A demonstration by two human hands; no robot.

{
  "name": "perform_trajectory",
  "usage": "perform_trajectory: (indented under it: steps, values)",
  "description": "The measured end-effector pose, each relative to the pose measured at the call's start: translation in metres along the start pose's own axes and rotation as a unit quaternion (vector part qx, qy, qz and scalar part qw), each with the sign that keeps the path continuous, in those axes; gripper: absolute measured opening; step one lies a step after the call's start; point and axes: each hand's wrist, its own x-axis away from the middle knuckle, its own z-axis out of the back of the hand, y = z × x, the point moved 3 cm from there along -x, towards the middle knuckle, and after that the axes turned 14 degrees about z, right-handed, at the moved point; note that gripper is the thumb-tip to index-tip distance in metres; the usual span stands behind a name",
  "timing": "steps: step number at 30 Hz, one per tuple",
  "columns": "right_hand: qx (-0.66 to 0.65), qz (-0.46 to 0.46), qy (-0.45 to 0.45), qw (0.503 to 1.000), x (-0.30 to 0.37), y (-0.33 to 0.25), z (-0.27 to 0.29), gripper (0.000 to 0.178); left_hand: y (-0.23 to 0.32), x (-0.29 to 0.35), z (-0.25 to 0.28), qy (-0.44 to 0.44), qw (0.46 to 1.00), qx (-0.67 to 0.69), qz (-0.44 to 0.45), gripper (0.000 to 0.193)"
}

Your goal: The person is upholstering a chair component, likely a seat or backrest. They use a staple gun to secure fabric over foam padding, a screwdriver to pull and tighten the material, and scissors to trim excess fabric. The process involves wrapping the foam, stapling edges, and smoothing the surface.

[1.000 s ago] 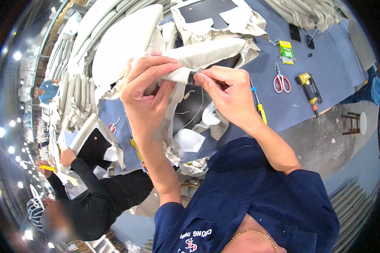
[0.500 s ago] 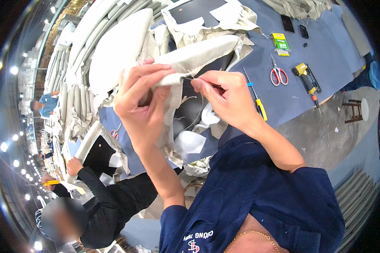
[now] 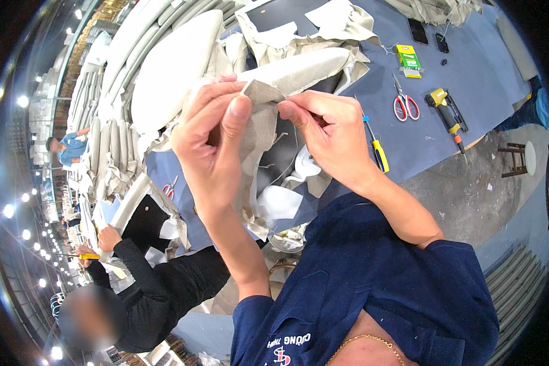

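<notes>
My left hand (image 3: 210, 131) grips the edge of a beige fabric cover (image 3: 263, 91), thumb on top and fingers behind. Close beside it, my right hand (image 3: 332, 131) is pinched at the folded edge of the same fabric. Whether a needle sits between the right fingertips is hidden. A thin thread (image 3: 290, 168) trails below the hands. The fabric belongs to a padded panel with a dark backing, lying on a blue-grey table (image 3: 470, 85). White scraps (image 3: 279, 202) and a roll of white strip (image 3: 308, 163) lie under my hands.
Right of my hands lie a yellow-handled screwdriver (image 3: 379, 155), red-handled scissors (image 3: 405, 108), a yellow air stapler (image 3: 448, 116), a green-yellow box (image 3: 409, 61) and a phone (image 3: 417, 30). Padded panels (image 3: 177, 55) are stacked left. A co-worker in black (image 3: 165, 293) works at lower left.
My left thumb has lifted, and the fabric edge is folded up between the hands. A dark thin thing seen between the fabric and my right fingers no longer shows. The co-worker's yellow-handled tool shifted.
</notes>
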Motion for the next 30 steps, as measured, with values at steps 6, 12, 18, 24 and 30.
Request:
perform_trajectory:
  steps: [6,12,18,24,30]
  values:
    - [0.038,-0.006,-0.048,0.998,-0.008,0.001,0.009,0.017,0.008,0.011,-0.001,0.021,0.999,-0.009,0.029,0.017]
    - [0.081,0.011,-0.049,0.995,0.004,-0.004,0.018,0.021,0.02,0.024,-0.004,0.021,0.994,-0.102,-0.027,0.013]
    - [0.059,0.111,-0.063,0.99,0.017,-0.012,0.032,0.013,0.036,0.04,0.003,-0.023,0.998,0.032,0.046,0.038]
    - [0.069,0.158,-0.161,0.972,0.025,-0.029,0.052,0.012,0.014,0.044,0.003,-0.142,0.982,0.072,0.099,0.069]
    - [0.076,0.243,-0.178,0.951,0.028,-0.037,0.06,0.024,0.021,0.064,-0.014,-0.121,0.987,0.034,0.1,0.072]
